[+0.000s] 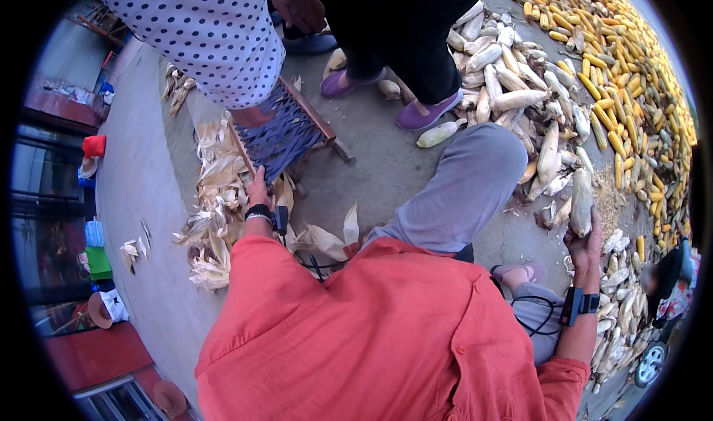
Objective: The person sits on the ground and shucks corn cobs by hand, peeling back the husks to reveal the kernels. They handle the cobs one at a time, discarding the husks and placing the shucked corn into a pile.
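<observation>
My left hand point(258, 190) grips the near corner of a low wooden folding stool point(281, 128) with a seat of woven dark blue straps. Another person's hand point(253, 116) rests on the far part of that seat. Out to the right, my right hand point(585, 243) holds the lower end of an ear of corn in its pale husk point(581, 198). A heap of unshelled, husk-covered corn point(501, 81) lies just beyond that ear. Loose dry husks point(211, 198) are piled beside and under the stool.
Bare yellow cobs point(629, 87) form a large pile at the far right. More husked-over ears point(618, 304) lie below it. A person in dark trousers point(406, 31) stands ahead, beside one in polka-dot clothing point(206, 37). One ear point(440, 134) lies on the concrete floor point(356, 187).
</observation>
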`<control>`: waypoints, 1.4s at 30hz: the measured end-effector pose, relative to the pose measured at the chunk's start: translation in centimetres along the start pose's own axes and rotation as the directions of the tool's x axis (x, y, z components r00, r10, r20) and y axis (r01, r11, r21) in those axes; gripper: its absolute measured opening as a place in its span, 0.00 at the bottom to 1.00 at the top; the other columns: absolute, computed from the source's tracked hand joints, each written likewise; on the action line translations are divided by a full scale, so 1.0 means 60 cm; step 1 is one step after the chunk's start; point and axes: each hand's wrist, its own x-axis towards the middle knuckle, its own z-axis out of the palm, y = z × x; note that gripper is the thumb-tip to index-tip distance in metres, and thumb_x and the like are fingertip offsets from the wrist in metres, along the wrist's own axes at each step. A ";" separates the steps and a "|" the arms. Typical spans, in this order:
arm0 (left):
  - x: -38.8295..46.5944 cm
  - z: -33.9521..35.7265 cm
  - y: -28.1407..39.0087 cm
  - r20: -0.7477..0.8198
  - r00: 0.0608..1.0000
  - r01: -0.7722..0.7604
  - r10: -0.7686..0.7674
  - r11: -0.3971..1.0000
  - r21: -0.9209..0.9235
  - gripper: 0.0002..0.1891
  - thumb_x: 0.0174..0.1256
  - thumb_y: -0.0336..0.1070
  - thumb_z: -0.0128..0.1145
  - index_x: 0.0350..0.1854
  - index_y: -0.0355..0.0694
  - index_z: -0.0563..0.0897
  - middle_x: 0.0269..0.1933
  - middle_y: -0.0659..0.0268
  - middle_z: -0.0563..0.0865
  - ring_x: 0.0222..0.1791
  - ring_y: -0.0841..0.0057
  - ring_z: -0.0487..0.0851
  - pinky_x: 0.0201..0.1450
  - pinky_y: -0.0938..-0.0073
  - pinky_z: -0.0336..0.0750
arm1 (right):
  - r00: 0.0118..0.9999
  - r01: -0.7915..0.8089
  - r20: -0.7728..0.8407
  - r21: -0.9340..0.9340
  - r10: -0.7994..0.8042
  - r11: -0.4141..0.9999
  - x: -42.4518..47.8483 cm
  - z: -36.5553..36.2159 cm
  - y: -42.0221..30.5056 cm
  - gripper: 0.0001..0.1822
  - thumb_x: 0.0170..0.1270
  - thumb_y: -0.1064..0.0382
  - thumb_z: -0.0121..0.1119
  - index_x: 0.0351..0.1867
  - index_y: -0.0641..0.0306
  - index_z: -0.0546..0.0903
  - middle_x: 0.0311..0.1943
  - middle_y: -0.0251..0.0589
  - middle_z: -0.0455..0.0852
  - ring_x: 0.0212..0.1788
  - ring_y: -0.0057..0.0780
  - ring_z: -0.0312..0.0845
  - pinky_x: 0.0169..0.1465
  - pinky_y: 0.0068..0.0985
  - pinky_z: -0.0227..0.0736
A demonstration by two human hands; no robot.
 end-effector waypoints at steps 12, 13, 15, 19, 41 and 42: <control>-0.041 0.003 -0.016 -0.023 1.000 -0.007 0.002 0.977 -0.212 0.24 0.51 0.62 0.50 0.41 0.48 0.71 0.37 0.66 0.74 0.38 0.74 0.70 0.37 0.67 0.66 | 1.000 0.006 -0.027 0.019 -0.005 1.000 -0.005 0.013 -0.002 0.19 0.48 0.40 0.55 0.31 0.51 0.74 0.20 0.27 0.73 0.20 0.19 0.62 0.22 0.18 0.52; -0.038 -0.005 -0.029 0.003 1.000 0.012 -0.012 0.942 -0.334 0.25 0.51 0.63 0.49 0.41 0.48 0.71 0.39 0.64 0.74 0.41 0.72 0.70 0.40 0.65 0.65 | 1.000 0.004 -0.020 0.016 -0.003 1.000 -0.004 0.014 -0.002 0.20 0.48 0.40 0.54 0.31 0.51 0.74 0.20 0.28 0.73 0.19 0.19 0.62 0.22 0.18 0.52; -0.024 -0.021 -0.057 -0.020 0.998 0.045 -0.058 0.913 -0.406 0.26 0.52 0.65 0.45 0.39 0.45 0.71 0.37 0.63 0.75 0.39 0.68 0.70 0.40 0.64 0.65 | 1.000 -0.005 -0.016 0.020 0.005 1.000 -0.003 0.013 -0.001 0.20 0.49 0.40 0.54 0.31 0.51 0.74 0.20 0.28 0.73 0.19 0.20 0.62 0.22 0.18 0.52; -0.033 -0.045 -0.044 -0.148 0.974 0.058 -0.169 0.827 -0.560 0.30 0.52 0.67 0.42 0.44 0.44 0.70 0.41 0.63 0.74 0.40 0.70 0.70 0.43 0.65 0.64 | 1.000 0.010 -0.025 0.011 -0.009 1.000 -0.009 0.026 -0.002 0.20 0.50 0.40 0.53 0.31 0.52 0.75 0.20 0.28 0.73 0.19 0.20 0.62 0.22 0.19 0.53; -0.187 0.060 -0.209 0.811 0.579 -0.730 -0.087 0.389 0.562 0.31 0.50 0.51 0.57 0.55 0.43 0.64 0.51 0.56 0.70 0.49 0.62 0.69 0.49 0.58 0.66 | 1.000 -0.020 -0.011 -0.001 0.020 1.000 0.009 0.021 0.005 0.18 0.50 0.40 0.53 0.32 0.49 0.74 0.21 0.26 0.72 0.20 0.20 0.62 0.22 0.19 0.52; -0.215 0.072 -0.213 0.868 0.483 -0.849 -0.116 0.179 0.497 0.33 0.49 0.52 0.57 0.57 0.46 0.63 0.55 0.56 0.66 0.54 0.60 0.65 0.51 0.55 0.64 | 1.000 -0.018 -0.018 -0.009 0.018 1.000 0.007 0.023 0.006 0.18 0.50 0.40 0.53 0.32 0.49 0.74 0.21 0.26 0.72 0.20 0.19 0.62 0.22 0.19 0.52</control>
